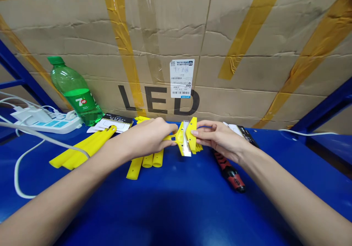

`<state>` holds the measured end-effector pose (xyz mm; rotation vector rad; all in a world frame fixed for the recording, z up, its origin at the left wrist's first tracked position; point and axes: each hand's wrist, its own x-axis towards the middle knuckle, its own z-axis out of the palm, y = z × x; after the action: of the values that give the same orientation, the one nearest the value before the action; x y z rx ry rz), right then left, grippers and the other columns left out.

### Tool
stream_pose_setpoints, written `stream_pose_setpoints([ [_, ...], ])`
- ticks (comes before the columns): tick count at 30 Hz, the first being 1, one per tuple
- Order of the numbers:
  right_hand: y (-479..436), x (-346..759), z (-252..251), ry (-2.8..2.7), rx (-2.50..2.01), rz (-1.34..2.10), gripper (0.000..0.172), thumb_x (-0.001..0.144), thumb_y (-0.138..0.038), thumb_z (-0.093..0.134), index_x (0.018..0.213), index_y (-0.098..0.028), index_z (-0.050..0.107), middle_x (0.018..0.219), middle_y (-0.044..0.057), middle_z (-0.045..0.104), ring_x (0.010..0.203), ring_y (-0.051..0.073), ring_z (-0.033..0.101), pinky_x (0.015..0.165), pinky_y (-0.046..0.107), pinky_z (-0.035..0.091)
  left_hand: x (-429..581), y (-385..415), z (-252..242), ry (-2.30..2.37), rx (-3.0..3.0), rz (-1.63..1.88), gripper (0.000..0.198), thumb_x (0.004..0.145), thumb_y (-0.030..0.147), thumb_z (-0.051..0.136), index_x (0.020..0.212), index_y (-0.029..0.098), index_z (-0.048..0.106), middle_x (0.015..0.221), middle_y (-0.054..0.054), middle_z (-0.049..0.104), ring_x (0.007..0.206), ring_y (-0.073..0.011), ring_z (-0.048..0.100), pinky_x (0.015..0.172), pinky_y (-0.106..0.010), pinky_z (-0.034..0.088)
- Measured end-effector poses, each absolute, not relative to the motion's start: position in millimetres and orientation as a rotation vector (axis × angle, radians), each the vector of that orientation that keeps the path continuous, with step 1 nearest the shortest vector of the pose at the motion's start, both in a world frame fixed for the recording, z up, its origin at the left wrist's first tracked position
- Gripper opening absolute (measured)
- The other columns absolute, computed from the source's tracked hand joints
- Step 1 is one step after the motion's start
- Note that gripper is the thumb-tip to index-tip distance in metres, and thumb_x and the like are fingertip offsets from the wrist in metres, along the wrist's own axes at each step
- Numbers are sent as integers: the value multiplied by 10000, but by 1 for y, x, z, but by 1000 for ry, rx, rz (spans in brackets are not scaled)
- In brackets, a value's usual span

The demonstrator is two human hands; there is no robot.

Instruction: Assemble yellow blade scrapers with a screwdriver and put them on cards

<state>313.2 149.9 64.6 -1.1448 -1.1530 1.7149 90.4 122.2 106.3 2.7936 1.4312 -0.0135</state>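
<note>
The fingers of the left hand [144,137] curl together over the neck of a yellow plastic scraper [176,138], while those of the right hand [220,139] lie pressed together, pinching a yellow blade cover [191,134]; the right thumb is hidden. Between the hands stands a steel blade [187,145], its long edge pointing away from the person, crosswise to the scraper's handle axis. Both hands are about equally near it, forearms angling inward. Left of the blade lie loose yellow handles [82,147]; right of it, a red-and-black screwdriver [229,172].
</note>
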Motion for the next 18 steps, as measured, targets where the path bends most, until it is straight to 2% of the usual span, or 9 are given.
stream_pose_setpoints([
  [3,149,310,58,-1169,-1113,1757,314,654,-79,872,842,-178,641,752,-6,738,668,87,689,686,183,568,91,120,107,1425,2797,20,243,972,388,545,1053,186,655,853,-83,712,713,-250,663,575,-318,373],
  [6,147,307,55,-1236,-1071,1737,462,542,-98,936,847,-194,602,696,-39,709,628,88,661,626,188,539,91,120,107,1407,2830,33,227,980,373,543,1059,187,645,874,-84,713,743,-257,674,581,-320,376],
  [12,144,306,59,-1268,-1111,1716,637,507,-186,973,1025,-199,602,746,5,761,714,154,718,686,256,571,90,122,104,1337,2918,100,215,983,350,548,1057,170,640,894,-90,720,752,-251,686,577,-316,380],
  [14,145,308,60,-1326,-1123,1697,635,505,-206,976,1033,-181,624,696,-2,747,647,133,687,644,239,555,90,122,104,1300,2928,109,215,983,343,554,1049,163,653,881,-88,721,747,-246,684,585,-318,392],
  [18,148,311,59,-1420,-1102,1699,523,513,-229,971,946,-145,691,641,-8,719,571,95,617,611,227,524,89,123,105,1233,2935,168,233,977,344,571,1075,158,670,874,-91,735,765,-253,697,605,-322,430],
])
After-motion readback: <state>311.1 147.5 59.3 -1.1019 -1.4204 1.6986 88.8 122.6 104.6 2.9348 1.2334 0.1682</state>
